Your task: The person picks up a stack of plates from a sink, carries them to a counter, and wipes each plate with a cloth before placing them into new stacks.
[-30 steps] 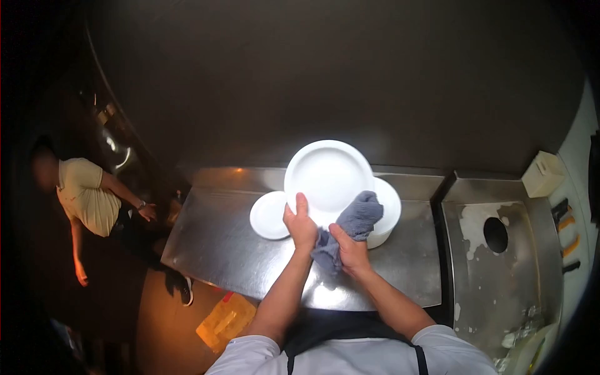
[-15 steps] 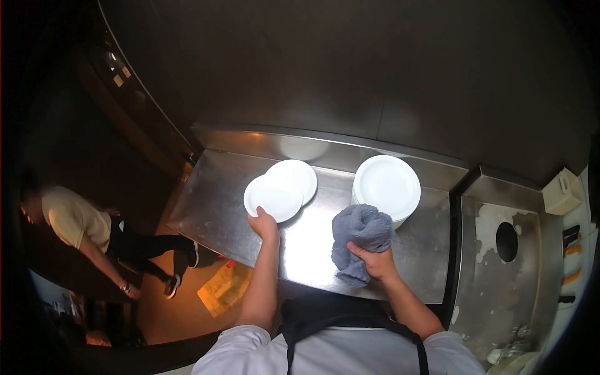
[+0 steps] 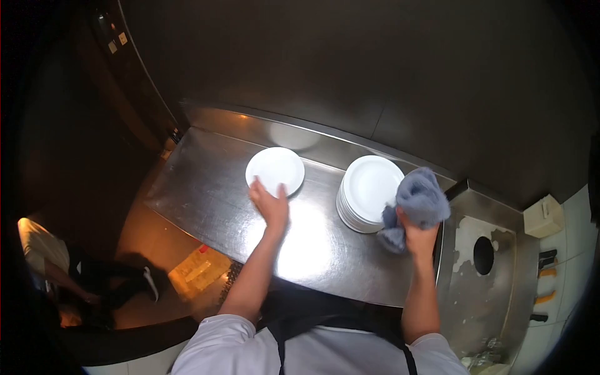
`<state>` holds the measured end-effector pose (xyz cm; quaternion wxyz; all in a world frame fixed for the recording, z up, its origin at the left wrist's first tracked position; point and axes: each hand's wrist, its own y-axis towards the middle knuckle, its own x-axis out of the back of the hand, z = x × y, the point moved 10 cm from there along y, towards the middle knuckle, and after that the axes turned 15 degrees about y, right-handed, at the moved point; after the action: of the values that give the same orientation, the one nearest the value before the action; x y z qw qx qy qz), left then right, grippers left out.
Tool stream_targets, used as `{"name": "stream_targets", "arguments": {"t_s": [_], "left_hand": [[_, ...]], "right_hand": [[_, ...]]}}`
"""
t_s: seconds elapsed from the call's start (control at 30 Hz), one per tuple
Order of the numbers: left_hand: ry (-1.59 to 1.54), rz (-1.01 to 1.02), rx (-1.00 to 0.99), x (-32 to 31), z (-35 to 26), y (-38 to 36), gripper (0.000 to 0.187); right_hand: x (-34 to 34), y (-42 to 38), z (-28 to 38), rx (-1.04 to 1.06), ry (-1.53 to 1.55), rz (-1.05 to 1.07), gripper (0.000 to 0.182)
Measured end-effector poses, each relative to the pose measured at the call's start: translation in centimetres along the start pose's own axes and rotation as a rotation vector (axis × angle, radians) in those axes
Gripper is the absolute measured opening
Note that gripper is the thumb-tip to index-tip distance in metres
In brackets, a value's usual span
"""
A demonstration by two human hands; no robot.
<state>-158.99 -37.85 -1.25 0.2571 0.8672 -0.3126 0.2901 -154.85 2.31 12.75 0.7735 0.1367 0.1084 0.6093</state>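
My left hand (image 3: pixel 269 201) is at the near edge of a white plate (image 3: pixel 275 170) lying on the steel counter (image 3: pixel 206 181). Its fingers are apart and slightly blurred, with nothing held between them. A grey-blue cloth (image 3: pixel 423 197) is bunched up in my right hand (image 3: pixel 417 232), just right of a tall stack of white plates (image 3: pixel 373 187). Part of the cloth hangs down beside the stack's right side. Whether more than one plate lies under my left hand cannot be made out.
A steel basin (image 3: pixel 465 294) with a dark round hole adjoins the counter on the right. Knives (image 3: pixel 546 273) and a white box (image 3: pixel 543 216) are on the right wall. At the far left a person (image 3: pixel 50 250) is on the floor side, near a yellow mat (image 3: pixel 200 272).
The two overlapping plates now show as one, and my left hand has loosened from the rim. My right hand has carried the cloth right and up past the stack. The person has moved down-left.
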Motion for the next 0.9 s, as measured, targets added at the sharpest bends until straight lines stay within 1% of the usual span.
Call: {"name": "stream_targets", "arguments": {"t_s": [0.03, 0.07, 0.1, 0.13, 0.17, 0.2, 0.27, 0.3, 0.33, 0.37, 0.43, 0.47, 0.5, 0.57, 0.6, 0.67, 0.7, 0.77, 0.83, 0.87, 0.9], "left_hand": [[-0.063, 0.098, -0.179, -2.1, -1.9, -2.1, 0.079], [-0.256, 0.318, -0.232, -3.8, -4.5, -5.3, 0.087], [-0.262, 0.472, -0.352, -4.3, -8.0, -8.6, 0.099], [-0.182, 0.549, -0.527, -4.8, -11.0, -11.1, 0.116], [-0.157, 0.651, -0.622, -5.9, -13.2, -13.5, 0.133], [-0.15, 0.727, -0.523, -6.2, -14.4, -14.9, 0.145], [-0.138, 0.684, -0.442, -6.4, -14.9, -14.7, 0.15], [-0.121, 0.676, -0.411, -6.4, -14.7, -15.0, 0.152], [-0.148, 0.622, -0.413, -6.9, -14.3, -15.0, 0.154], [-0.168, 0.622, -0.397, -7.2, -14.1, -14.9, 0.147], [-0.147, 0.814, -0.378, -11.1, -12.8, -15.0, 0.142], [-0.082, 0.789, -0.477, -11.8, -12.4, -15.2, 0.139], [-0.018, 0.757, -0.575, -12.5, -12.1, -15.4, 0.136], [-0.109, 0.501, -0.494, -9.9, -12.3, -13.5, 0.135], [-0.175, 0.556, -0.407, -9.6, -12.7, -12.8, 0.138], [-0.258, 0.594, -0.431, -8.0, -14.2, -12.9, 0.142], [-0.292, 0.618, -0.459, -7.7, -14.7, -13.2, 0.144], [-0.29, 0.558, -0.488, -7.2, -15.3, -13.3, 0.148], [-0.252, 0.507, -0.502, -6.7, -15.4, -13.5, 0.15], [-0.289, 0.471, -0.489, -6.9, -15.1, -13.7, 0.144], [-0.277, 0.53, -0.491, -7.6, -15.0, -14.2, 0.141]], "right_hand": [[-0.2, 2.1, 1.7, 0.112, -0.183, 0.024, 0.041], [-0.6, 4.1, 0.7, 0.112, -0.361, 0.09, 0.044], [-0.7, 6.1, -3.2, -0.02, -0.569, 0.184, 0.05], [-1.4, 6.9, -7.7, 0.056, -0.832, 0.216, 0.055], [-2.0, 7.7, -10.7, 0.14, -1.096, 0.246, 0.06], [-2.7, 8.0, -10.5, 0.123, -1.096, 0.223, 0.062], [-6.0, 7.6, -9.6, 0.085, -1.088, 0.168, 0.066], [-7.9, 6.9, -9.7, 0.137, -1.051, 0.245, 0.066], [-9.7, 6.6, -9.9, 0.193, -1.01, 0.314, 0.065], [-11.1, 5.8, -10.0, 0.246, -0.968, 0.383, 0.065], [-13.0, 3.3, -10.0, 0.228, -0.707, 0.55, 0.06], [-13.0, 1.8, -10.2, 0.108, -0.698, 0.691, 0.058], [-11.9, 0.4, -8.9, 0.102, -0.63, 0.712, 0.058], [-8.6, -1.5, -7.0, 0.095, -0.493, 0.774, 0.057], [-6.8, -0.4, -7.1, 0.158, -0.637, 0.76, 0.057], [-3.5, 1.1, -8.0, 0.27, -0.914, 0.722, 0.057], [-3.9, 2.8, -7.1, 0.305, -0.93, 0.704, 0.056], [-4.3, 5.9, -9.4, 0.289, -1.02, 0.472, 0.054], [-7.4, 6.7, -10.6, 0.365, -0.974, 0.373, 0.052], [-9.0, 6.1, -11.0, 0.358, -0.928, 0.416, 0.052], [-10.6, 5.4, -11.3, 0.349, -0.881, 0.459, 0.051]]}}
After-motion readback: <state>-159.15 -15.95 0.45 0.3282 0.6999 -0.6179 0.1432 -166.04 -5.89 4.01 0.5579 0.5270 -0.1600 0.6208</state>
